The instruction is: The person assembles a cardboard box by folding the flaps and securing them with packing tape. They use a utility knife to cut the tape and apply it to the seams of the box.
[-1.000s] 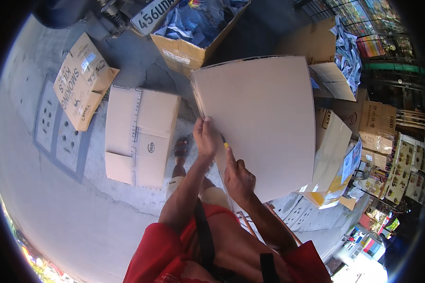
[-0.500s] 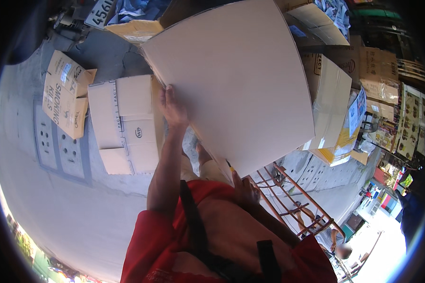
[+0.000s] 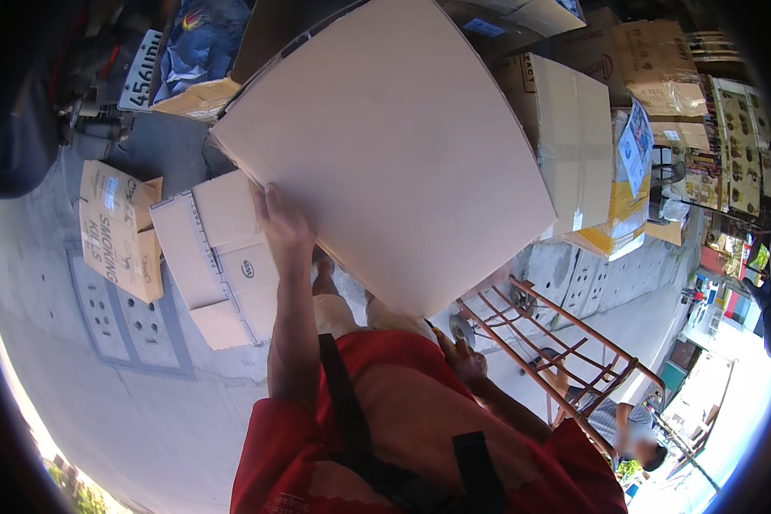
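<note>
A large, plain brown cardboard sheet [image 3: 403,163] spreads out in front of me, tilted, with one corner toward my waist. My left hand [image 3: 284,224] grips its left edge, fingers closed around the border. Close to the near corner, my right hand [image 3: 464,361] is closed on a slim box cutter [image 3: 435,330] with a yellow handle and dark tip. That tip is beside the cardboard's corner; whether it touches I cannot tell. What lies beneath the sheet is hidden.
On the left lie a flattened carton [image 3: 218,261] and a printed carton piece [image 3: 122,227]. An open box [image 3: 201,98] holds bluish crumpled material. Taped cartons [image 3: 570,146] stand at right. A rusty hand trolley [image 3: 565,343] is near my right arm, with another person [image 3: 630,424] beyond.
The cardboard has shifted left and away from my right hand. My left hand stays on its edge, while my right hand with the cutter has drawn back toward me and right.
</note>
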A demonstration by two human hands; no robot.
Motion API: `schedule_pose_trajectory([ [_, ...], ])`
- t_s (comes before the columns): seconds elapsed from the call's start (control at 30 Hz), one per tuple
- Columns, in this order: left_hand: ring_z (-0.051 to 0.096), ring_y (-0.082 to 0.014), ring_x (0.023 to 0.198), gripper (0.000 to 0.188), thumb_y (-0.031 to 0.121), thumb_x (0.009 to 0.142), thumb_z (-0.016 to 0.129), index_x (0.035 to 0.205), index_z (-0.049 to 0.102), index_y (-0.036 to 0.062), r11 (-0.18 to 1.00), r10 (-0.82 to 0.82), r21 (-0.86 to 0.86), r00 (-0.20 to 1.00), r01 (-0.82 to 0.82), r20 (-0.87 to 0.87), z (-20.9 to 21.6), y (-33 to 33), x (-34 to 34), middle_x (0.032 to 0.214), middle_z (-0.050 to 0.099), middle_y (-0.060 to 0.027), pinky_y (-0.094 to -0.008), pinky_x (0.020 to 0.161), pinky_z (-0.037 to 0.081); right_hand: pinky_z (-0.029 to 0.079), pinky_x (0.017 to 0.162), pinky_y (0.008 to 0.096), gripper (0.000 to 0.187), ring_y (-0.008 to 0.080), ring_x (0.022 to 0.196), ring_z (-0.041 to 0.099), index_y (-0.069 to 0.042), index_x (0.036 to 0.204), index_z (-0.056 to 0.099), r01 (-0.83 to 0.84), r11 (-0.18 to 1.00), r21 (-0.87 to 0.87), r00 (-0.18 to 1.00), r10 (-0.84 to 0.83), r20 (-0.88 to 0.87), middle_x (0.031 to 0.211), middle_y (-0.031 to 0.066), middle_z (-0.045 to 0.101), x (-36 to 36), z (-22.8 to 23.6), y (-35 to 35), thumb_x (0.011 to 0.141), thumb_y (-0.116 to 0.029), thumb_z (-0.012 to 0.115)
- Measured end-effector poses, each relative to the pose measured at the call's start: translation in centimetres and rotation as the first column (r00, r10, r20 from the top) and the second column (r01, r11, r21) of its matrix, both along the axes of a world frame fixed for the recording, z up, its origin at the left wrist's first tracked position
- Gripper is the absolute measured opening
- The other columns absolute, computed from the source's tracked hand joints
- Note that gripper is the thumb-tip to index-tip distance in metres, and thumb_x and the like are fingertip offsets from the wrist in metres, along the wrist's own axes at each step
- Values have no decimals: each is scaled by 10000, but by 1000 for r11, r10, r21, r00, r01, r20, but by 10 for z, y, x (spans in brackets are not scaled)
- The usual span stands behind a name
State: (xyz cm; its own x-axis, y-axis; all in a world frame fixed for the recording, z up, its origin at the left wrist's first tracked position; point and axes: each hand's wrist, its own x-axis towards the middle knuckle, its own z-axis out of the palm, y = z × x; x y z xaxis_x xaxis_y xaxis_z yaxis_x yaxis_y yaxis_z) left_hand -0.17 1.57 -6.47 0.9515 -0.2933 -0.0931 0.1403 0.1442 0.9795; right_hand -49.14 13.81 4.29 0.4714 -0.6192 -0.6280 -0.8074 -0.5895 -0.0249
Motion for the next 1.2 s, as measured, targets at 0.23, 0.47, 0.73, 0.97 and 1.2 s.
schedule_pose_trajectory([
  [0.23,603,-186,889,254,239,1040,510,1070,586,-1,996,-43,72,981,58,-191,62,-20,36,994,616,-81,-333,762,502,534,688,565,690,394,747,690,-125,1546,371,225,974,25,910,-201,-363,896,183,663,-116,74,-27,908,-190,627],
  [0.47,641,-295,781,402,305,981,492,921,663,-54,908,159,408,978,-91,-136,83,-45,59,822,681,-172,-409,761,501,492,662,483,245,405,763,631,0,1123,608,536,726,-430,752,-179,635,895,195,640,-33,64,-219,928,-132,675],
  [0.73,663,-360,918,446,329,997,470,1027,660,-73,880,180,470,964,-68,-198,93,-63,87,1007,700,-232,-435,841,505,476,925,549,481,436,1109,597,-48,1274,554,339,873,-352,685,28,728,1198,205,636,186,46,-417,951,-387,665],
  [0.97,596,-210,856,444,329,1063,431,1089,602,-80,954,-42,268,944,136,-327,104,5,-22,955,640,-135,-359,784,496,507,825,544,455,421,978,665,-114,1177,560,407,875,-262,829,-232,509,1030,171,686,213,22,-438,918,-467,684],
  [1.2,597,-191,845,497,378,1099,354,1131,586,-60,970,218,195,882,-148,-417,104,-21,-43,997,635,-137,-368,760,509,493,723,460,430,317,789,633,-28,1046,574,326,927,-186,778,-151,610,849,149,614,215,26,-460,897,-404,721],
])
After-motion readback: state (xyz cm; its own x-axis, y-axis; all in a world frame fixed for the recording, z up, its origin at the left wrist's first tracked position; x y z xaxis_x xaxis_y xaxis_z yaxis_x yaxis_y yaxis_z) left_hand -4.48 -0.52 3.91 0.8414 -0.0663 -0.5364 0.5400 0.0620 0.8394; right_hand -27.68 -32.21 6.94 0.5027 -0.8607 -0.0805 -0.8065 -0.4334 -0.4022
